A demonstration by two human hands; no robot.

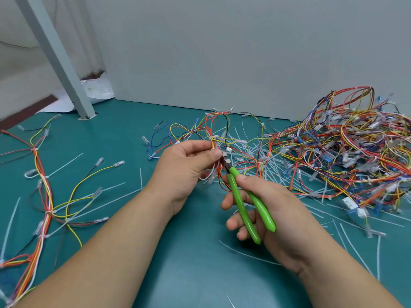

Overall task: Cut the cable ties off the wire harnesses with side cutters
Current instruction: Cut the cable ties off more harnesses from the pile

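left hand (pixel 186 165) raised, pinching wire harness (pixel 213 138) | right hand (pixel 273 210) gripping side cutters (pixel 244 201), tips up at the bundle

Blades of the side cutters (pixel 241 207) disappear among wires (pixel 219 138) by the thumb of the left hand (pixel 182 172); which tie they meet is unclear. The wire pile (pixel 355 152) runs past the right edge.

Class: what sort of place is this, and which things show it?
Probably a wiring workbench: a green mat, a heap of wire harnesses, cut cable ties, side cutters in the right hand.
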